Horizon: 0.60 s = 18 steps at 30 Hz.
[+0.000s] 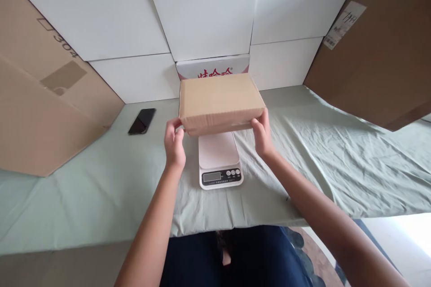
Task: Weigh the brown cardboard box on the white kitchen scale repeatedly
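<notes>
A closed brown cardboard box [220, 96] is held between my two hands, above the back part of a white kitchen scale [218, 152]. My left hand [175, 143] grips its near left corner, fingers curled under the edge. At the near right corner, my right hand [262, 132] is closed on the box with the thumb on its front face. The box hides the far end of the scale's platform; whether they touch I cannot tell. The scale's display [212, 176] looks blank, with several round buttons beside it.
A black phone [142, 121] lies on the green cloth [134, 197] to the left. White panels [205, 18] stand behind, with a red-lettered carton [212, 63] at their foot. Large cardboard sheets flank the table at left [47, 98] and right [377, 54].
</notes>
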Available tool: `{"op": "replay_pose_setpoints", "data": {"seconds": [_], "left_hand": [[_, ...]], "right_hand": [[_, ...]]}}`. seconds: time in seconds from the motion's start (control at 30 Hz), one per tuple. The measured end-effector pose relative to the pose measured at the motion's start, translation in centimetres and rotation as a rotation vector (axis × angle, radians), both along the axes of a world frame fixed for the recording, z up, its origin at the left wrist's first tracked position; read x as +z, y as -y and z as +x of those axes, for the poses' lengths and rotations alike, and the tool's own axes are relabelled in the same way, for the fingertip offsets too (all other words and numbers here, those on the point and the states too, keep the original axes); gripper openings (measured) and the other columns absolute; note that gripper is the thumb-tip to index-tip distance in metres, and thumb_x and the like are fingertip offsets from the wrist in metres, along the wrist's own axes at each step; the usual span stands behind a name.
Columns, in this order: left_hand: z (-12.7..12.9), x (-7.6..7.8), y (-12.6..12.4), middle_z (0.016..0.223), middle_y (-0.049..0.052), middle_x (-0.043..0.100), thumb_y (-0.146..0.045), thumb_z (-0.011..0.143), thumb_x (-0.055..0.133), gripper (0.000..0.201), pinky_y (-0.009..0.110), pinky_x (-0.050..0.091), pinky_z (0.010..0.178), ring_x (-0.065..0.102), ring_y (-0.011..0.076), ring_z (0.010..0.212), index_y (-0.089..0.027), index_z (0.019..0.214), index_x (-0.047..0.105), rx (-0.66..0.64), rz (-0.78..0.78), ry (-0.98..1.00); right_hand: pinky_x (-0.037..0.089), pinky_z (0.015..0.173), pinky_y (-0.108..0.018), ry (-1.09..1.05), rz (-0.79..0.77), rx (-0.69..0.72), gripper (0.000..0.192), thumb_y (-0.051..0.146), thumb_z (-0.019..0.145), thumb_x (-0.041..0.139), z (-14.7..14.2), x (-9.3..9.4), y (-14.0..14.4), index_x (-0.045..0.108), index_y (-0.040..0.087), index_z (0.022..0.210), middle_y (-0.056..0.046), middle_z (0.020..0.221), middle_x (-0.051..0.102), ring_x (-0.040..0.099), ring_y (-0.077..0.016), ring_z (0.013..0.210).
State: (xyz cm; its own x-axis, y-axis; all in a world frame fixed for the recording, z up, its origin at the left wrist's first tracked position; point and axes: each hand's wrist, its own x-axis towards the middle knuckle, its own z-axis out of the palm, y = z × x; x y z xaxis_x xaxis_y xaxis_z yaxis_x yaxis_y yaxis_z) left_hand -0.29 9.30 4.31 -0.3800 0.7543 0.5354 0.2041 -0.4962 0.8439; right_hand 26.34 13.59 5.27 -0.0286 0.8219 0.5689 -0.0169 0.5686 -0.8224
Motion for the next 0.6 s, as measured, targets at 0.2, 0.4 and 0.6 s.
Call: {"op": "replay_pose_setpoints", "data": {"seconds": [0.2,0.4,0.6], "left_hand": [[-0.8,-3.7,-5.1,0.133,0.014,0.070,-0.064,0.092,0.059,0.053,0.040,0.053,0.101,0.065,0.0288,0.126,-0.022,0.122,0.069,-0.033,-0.126,0.111],[-1.1,-5.2,-5.4,0.132,0.013,0.071,-0.062,0.092,0.059,0.052,0.039,0.053,0.101,0.065,0.0281,0.125,-0.022,0.123,0.070,-0.012,-0.182,0.125],[-1.0,-5.3,-5.7,0.128,0.013,0.073,-0.058,0.092,0.060,0.048,0.040,0.054,0.101,0.067,0.0279,0.120,-0.021,0.120,0.071,-0.018,-0.226,0.141]], "right_hand": [[0.023,0.136,-0.058,-0.018,-0.120,0.003,0.071,0.065,0.092,0.053,-1.6,-3.0,-4.6,0.040,0.034,0.156,-0.004,0.165,0.048,0.036,-0.0331,0.158],[0.025,0.136,-0.054,0.011,-0.221,0.037,0.075,0.064,0.090,0.053,-1.6,-3.8,-4.8,0.039,0.029,0.155,-0.006,0.166,0.047,0.037,-0.0313,0.159],[0.026,0.136,-0.055,-0.010,-0.248,0.058,0.072,0.055,0.087,0.056,-1.5,-3.8,-5.2,0.042,0.029,0.152,-0.004,0.165,0.049,0.041,-0.0311,0.155]]}}
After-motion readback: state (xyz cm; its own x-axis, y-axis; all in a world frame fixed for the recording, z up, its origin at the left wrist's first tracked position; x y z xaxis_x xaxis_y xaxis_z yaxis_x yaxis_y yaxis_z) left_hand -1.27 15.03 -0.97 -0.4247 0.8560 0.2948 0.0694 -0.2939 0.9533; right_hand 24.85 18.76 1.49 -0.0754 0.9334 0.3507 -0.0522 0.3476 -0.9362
